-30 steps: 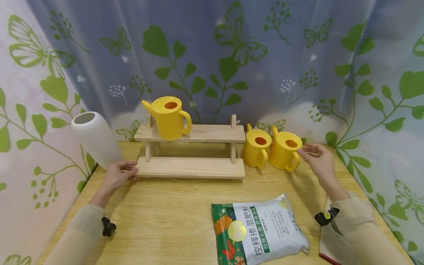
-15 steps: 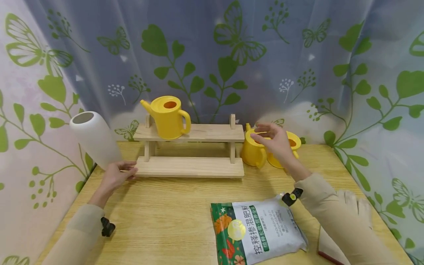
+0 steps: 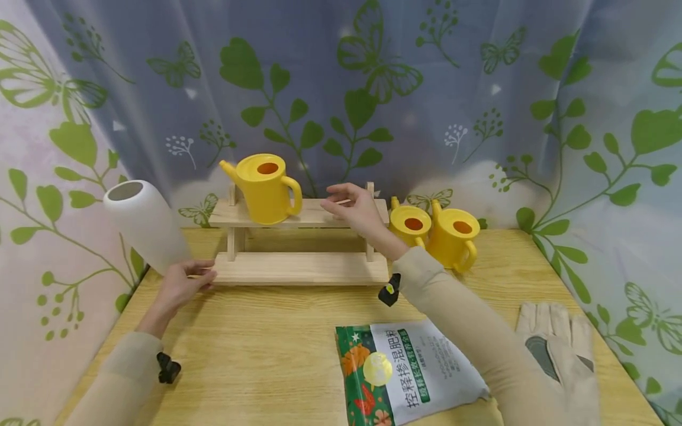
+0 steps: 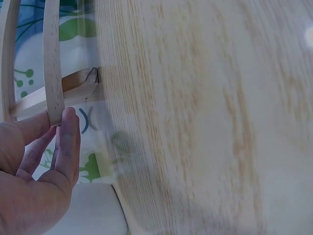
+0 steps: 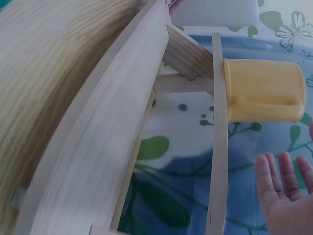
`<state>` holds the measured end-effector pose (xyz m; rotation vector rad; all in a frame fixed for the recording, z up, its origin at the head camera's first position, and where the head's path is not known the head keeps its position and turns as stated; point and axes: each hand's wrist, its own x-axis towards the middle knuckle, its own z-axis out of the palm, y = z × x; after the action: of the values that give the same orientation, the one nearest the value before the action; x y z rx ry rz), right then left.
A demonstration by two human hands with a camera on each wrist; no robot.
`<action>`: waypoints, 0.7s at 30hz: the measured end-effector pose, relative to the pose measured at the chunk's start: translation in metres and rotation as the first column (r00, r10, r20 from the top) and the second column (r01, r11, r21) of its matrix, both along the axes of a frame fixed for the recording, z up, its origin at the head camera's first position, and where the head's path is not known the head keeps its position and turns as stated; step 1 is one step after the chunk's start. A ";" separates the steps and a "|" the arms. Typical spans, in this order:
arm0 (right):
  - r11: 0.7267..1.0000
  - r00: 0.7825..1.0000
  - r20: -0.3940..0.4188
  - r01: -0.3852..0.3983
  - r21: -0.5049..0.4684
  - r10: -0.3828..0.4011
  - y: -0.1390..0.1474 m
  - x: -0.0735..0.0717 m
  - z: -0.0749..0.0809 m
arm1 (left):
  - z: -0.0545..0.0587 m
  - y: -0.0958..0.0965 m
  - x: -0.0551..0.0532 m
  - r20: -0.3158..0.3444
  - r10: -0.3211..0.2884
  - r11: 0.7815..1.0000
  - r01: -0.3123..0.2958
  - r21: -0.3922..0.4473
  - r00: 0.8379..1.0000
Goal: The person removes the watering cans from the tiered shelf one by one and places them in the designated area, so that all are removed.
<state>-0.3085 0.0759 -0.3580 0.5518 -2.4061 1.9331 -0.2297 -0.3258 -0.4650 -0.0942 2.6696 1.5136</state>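
Note:
My left hand [image 3: 181, 288] pinches the left end of the lower board of a two-tier wooden shelf [image 3: 298, 269]; the left wrist view shows thumb and fingertips [image 4: 69, 120] on either side of that end. A yellow watering can [image 3: 262, 192] stands on the upper board, spout to the left and handle to the right. My right hand [image 3: 359, 213] is over the right part of the upper board, fingers pointing toward this can's handle but apart from it. In the right wrist view the fingers of the right hand [image 5: 286, 191] are extended and hold nothing, near the yellow can [image 5: 266, 93].
Two more yellow watering cans, one [image 3: 410, 223] partly behind my right forearm and one [image 3: 453, 236] beside it, stand right of the shelf. A white vase [image 3: 146, 222] leans at the left. A fertilizer bag [image 3: 405, 373] and work gloves [image 3: 559, 355] lie in front.
My right hand has moved left, from the rightmost watering can's handle, past the other can, to over the upper board. My left hand keeps its hold on the shelf. The gloves are more exposed.

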 end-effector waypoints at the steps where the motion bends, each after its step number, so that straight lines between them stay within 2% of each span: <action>1: 1.000 1.000 0.009 -0.005 -0.007 0.005 -0.007 -0.003 0.000 | 0.000 0.000 0.000 -0.003 -0.001 1.000 0.001 0.000 1.000; 6: 0.999 0.999 0.021 -0.032 -0.008 0.032 -0.031 -0.013 0.001 | 0.001 -0.001 0.001 -0.009 -0.010 1.000 0.010 0.012 1.000; 10: 0.998 0.998 0.037 -0.052 0.039 0.050 -0.044 -0.016 0.004 | 0.001 -0.001 0.002 -0.008 -0.013 1.000 0.013 0.014 1.000; 13: 0.994 0.999 0.031 -0.034 0.104 0.031 -0.053 -0.019 0.008 | 0.002 -0.001 0.002 -0.006 -0.010 1.000 0.010 0.005 1.000; 16: 0.992 0.999 0.031 -0.010 0.129 0.006 -0.059 -0.023 0.012 | 0.002 -0.002 0.001 -0.004 -0.010 1.000 0.010 -0.005 1.000; 21: 0.995 0.999 0.051 -0.019 0.094 0.014 -0.063 -0.026 0.014 | 0.001 0.000 -0.001 -0.002 -0.010 1.000 0.010 -0.002 1.000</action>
<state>-0.3346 0.0125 -0.3439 0.5336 -2.5421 1.8697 -0.2304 -0.3256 -0.4637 -0.0795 2.6689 1.5084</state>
